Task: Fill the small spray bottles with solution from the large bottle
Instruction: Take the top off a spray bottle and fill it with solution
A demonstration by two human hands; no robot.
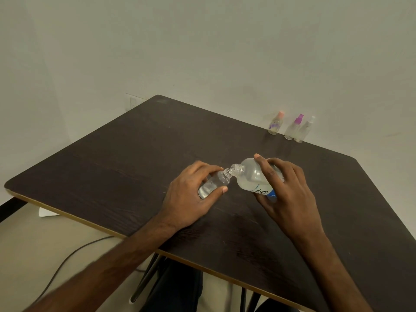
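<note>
pour | left hand (191, 194) grips small bottle (213, 184) | right hand (290, 190) grips big bottle (254, 175), tilted left, mouths touching mid-frame

Table (135, 165): dark brown, wood-grained. Large bottle (251, 174): clear; label (265, 192) blue-and-white. Pink cap (280, 114), purple cap (300, 118), white cap (312, 120).

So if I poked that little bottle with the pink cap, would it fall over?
Probably. The pink-capped bottle stands upright, tall and narrow, on the table, so a poke near the cap would likely tip it. It looks like small clear plastic, so probably light. Being round, it might then roll.
</note>
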